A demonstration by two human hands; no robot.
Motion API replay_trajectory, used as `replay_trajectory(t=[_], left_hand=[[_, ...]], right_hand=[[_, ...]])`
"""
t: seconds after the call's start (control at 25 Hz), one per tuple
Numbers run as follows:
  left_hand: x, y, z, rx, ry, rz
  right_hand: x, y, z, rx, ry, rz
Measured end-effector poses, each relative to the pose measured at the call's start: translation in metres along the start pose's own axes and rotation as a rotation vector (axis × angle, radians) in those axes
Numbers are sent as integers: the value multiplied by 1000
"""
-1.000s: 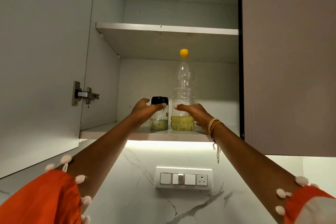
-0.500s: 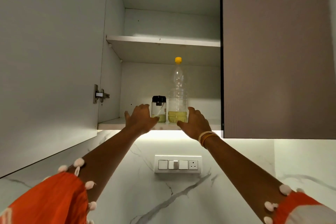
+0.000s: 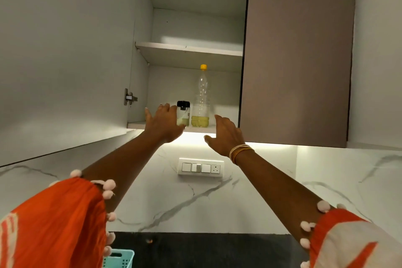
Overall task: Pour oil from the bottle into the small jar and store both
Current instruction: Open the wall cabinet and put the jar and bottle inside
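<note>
A clear plastic oil bottle (image 3: 202, 102) with a yellow cap stands upright on the lower shelf (image 3: 139, 125) of the open wall cabinet, a little yellow oil at its bottom. Just left of it stands the small jar (image 3: 183, 114) with a black lid, some oil inside. My left hand (image 3: 163, 123) is raised in front of the shelf, fingers spread, partly covering the jar's left side and holding nothing. My right hand (image 3: 225, 135) hovers below and right of the bottle, fingers relaxed, empty.
The cabinet's left door (image 3: 65, 54) is swung open; the right door (image 3: 298, 56) is closed. An upper shelf (image 3: 189, 48) is bare. A switch plate (image 3: 201, 167) sits on the marble wall. A teal basket (image 3: 121, 258) rests on the dark counter below.
Both hands have let go of the jar and bottle and drawn back from the shelf. The view has pulled away from the cabinet.
</note>
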State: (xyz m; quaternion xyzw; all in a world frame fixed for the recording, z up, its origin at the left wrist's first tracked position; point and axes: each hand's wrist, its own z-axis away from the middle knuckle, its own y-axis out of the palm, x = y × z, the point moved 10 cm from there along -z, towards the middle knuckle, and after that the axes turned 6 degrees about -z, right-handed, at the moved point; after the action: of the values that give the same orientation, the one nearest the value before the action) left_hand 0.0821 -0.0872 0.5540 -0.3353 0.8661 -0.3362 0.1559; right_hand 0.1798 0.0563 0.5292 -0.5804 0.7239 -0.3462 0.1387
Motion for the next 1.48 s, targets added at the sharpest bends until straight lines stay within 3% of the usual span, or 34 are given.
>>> replay_trajectory(t=[0.56,0.88,1.08,1.48], left_hand=[[5,-161,111,-105,100,-186],[43,-242,170,-262,512,-498],[96,-266,186,-262,480,-607],[162,-275,196,-190,405,-534]], right_hand=[[104,-98,107,3,-45,-27],[216,-95,141,22,-18,-180],[293,-82,161,34,-110,-181],[386,-63,157,37,-120,-315]])
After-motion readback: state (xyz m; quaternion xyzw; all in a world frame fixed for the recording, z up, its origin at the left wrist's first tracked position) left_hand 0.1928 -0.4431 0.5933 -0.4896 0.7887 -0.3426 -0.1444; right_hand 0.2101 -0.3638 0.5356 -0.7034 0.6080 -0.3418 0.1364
